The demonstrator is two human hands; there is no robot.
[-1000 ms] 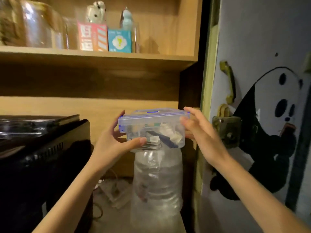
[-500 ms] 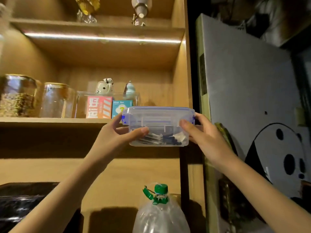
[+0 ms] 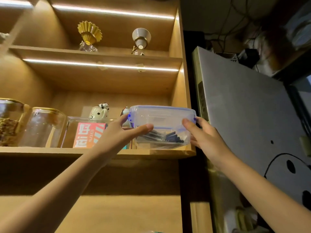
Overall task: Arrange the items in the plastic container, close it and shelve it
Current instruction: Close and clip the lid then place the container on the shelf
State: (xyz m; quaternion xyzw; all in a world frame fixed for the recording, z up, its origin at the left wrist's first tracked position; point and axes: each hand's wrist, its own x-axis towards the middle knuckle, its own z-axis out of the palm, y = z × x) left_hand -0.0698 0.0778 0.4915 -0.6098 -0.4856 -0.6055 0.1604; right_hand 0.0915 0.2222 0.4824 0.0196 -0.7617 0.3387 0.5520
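Both hands grip the closed plastic container (image 3: 162,126) by its ends, left hand (image 3: 117,137) and right hand (image 3: 204,138), at the wooden shelf (image 3: 50,151) edge beside a red box (image 3: 89,135).

Only readable thing here is the pink-orange box (image 3: 90,135) on the shelf (image 3: 50,151): big white Chinese characters, the top one looks like 好, plus tiny print beside it that might be "100%", too small to be sure.

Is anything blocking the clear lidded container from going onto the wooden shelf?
Nothing visible. The clear blue-clipped plastic container, held by left hand and right hand, sits at the wooden shelf's right end, beside the orange box.
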